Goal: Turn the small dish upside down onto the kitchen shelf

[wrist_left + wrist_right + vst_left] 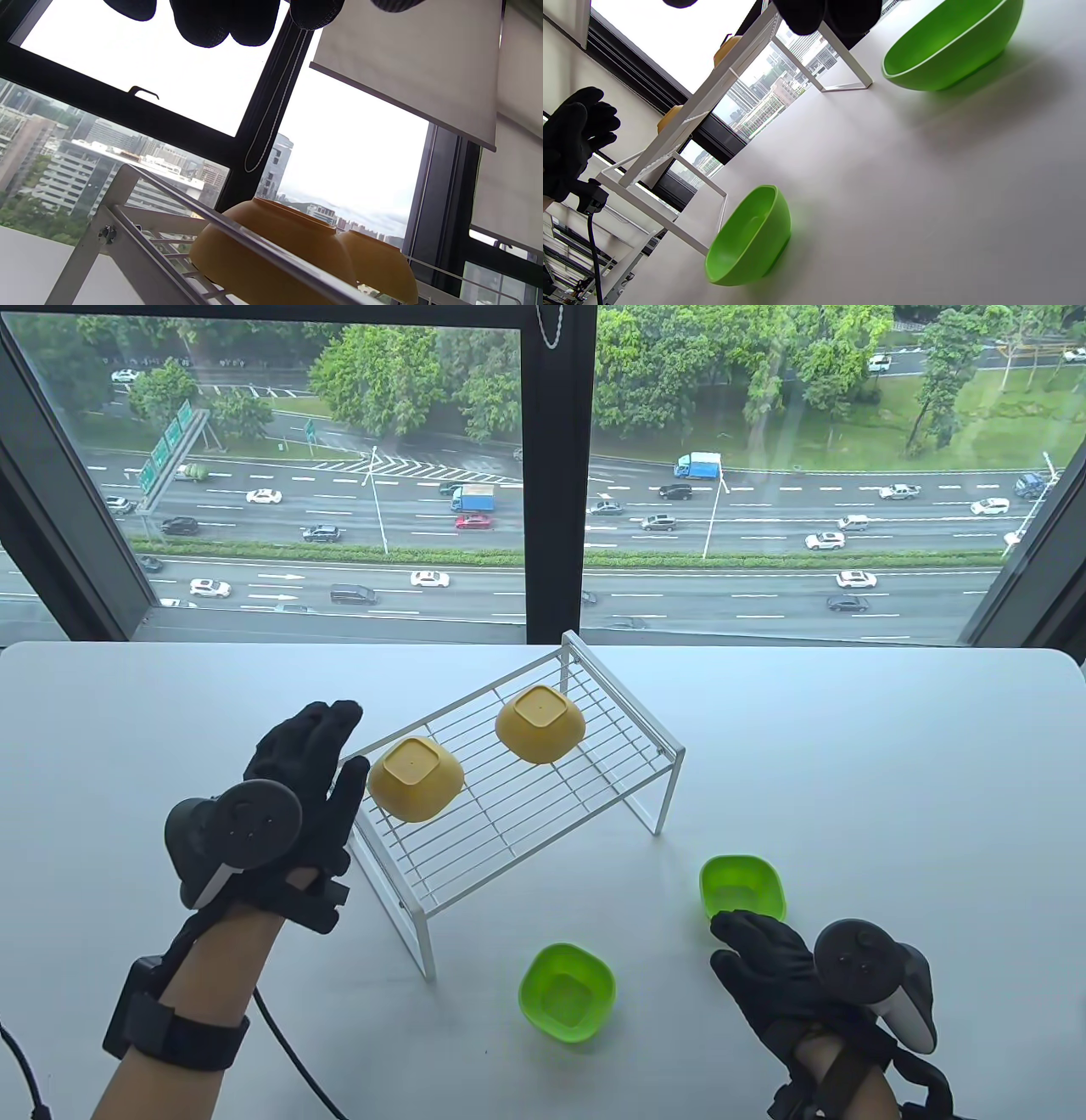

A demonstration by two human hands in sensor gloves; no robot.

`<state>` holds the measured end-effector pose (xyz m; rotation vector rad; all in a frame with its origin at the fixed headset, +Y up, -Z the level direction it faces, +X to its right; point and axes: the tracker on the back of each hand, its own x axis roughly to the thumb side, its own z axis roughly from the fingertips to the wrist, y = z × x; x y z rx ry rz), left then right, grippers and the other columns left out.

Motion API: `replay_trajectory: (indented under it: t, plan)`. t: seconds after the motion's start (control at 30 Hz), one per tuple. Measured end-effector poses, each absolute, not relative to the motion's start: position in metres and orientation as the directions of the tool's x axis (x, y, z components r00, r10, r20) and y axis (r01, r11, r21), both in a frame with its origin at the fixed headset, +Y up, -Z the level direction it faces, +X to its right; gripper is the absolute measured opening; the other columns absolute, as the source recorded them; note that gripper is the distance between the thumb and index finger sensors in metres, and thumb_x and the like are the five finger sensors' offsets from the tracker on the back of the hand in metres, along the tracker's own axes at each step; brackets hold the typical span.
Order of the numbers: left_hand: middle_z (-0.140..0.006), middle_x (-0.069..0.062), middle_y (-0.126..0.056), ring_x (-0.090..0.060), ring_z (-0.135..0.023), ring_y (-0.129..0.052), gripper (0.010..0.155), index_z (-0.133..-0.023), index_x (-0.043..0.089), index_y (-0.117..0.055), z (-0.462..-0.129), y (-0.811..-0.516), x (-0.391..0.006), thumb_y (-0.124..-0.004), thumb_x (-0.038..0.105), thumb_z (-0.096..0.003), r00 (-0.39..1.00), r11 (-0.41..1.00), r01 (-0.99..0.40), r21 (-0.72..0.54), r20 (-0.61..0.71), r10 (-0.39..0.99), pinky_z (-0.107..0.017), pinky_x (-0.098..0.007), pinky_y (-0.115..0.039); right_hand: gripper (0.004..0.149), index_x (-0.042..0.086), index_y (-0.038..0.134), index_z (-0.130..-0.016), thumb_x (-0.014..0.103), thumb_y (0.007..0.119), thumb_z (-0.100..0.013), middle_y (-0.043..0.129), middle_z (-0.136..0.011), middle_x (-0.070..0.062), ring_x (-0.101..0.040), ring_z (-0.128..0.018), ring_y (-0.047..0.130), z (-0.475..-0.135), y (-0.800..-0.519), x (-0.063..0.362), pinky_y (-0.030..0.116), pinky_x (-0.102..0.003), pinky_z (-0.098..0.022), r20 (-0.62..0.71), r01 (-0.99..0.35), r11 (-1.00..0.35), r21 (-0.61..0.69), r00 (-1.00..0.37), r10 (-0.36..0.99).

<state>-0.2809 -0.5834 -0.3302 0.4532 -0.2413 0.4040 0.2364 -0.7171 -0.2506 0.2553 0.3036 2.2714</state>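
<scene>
Table view: two yellow dishes (416,778) already sit upside down on the kitchen shelf (543,823), which stands mid-surface toward the window edge. Two green dishes lie upright on the surface between the shelf and the near edge, one (567,993) near the middle, the other (741,887) further right. My right hand (768,963), its grip relaxed and empty, has fingertips at the rim of the right green dish; my left hand (310,780) hovers with fingers spread just beside the shelf's left end, holding nothing.

Left wrist view: the yellow dishes' domes rise above the shelf rail, my fingertips (203,21) clear of them.

Right wrist view: both green dishes show open mouths, fingertips (801,17) hanging loose. I judge the best approach is pinching the near rim, rolling the wrist fully over, and setting the dish flat on bare wire right of the yellow pair.
</scene>
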Motion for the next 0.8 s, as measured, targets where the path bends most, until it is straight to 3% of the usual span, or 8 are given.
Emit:
replay_trajectory:
  t: [0.2,0.4,0.6,0.8]
  plan:
    - [-0.118,-0.009,-0.053,-0.041,-0.105,-0.059,0.065,-0.11,0.031,-0.055,-0.304,-0.604,-0.306,-0.059,0.054,-0.0499,0.88,0.88,-0.396,0.261,0.38,0.283,-0.076,-0.068,-0.054,0.075,0.017,0.051,-0.108,0.064,0.061,-0.051,0.045,-0.115,-0.019,-0.045,-0.104,0.034,-0.25,-0.717,0.237,0.027,-0.068,-0.071,0.081,-0.709,-0.642,0.294,-0.65,0.755]
    - [-0.118,-0.01,-0.054,-0.042,-0.104,-0.061,0.065,-0.11,0.03,-0.057,-0.28,-0.633,-0.335,-0.06,0.054,-0.0498,0.887,0.892,-0.398,0.216,0.34,0.313,-0.076,-0.068,-0.055,0.075,0.016,0.052,-0.108,0.063,0.061,-0.051,0.046,-0.115,-0.02,-0.045,-0.103,0.034,-0.25,-0.717,0.237,0.028,-0.068,-0.071,0.072,-0.714,-0.639,0.286,-0.649,0.757]
    - [-0.117,-0.01,-0.055,-0.041,-0.104,-0.062,0.065,-0.11,0.03,-0.057,-0.274,-0.654,-0.354,-0.06,0.054,-0.0494,0.877,0.873,-0.447,0.195,0.29,0.383,-0.076,-0.068,-0.054,0.075,0.015,0.053,-0.107,0.062,0.063,-0.051,0.047,-0.114,-0.021,-0.046,-0.103,0.035,-0.251,-0.72,0.238,0.029,-0.068,-0.072,0.052,-0.721,-0.633,0.283,-0.647,0.76]
    - [-0.116,-0.009,-0.057,-0.041,-0.103,-0.064,0.065,-0.109,0.03,-0.058,-0.276,-0.665,-0.349,-0.06,0.054,-0.0487,0.874,0.887,-0.441,0.136,0.292,0.389,-0.076,-0.068,-0.055,0.074,0.013,0.054,-0.106,0.061,0.064,-0.051,0.049,-0.113,-0.022,-0.047,-0.101,0.038,-0.251,-0.727,0.236,0.038,-0.066,-0.071,0.015,-0.704,-0.642,0.304,-0.67,0.742]
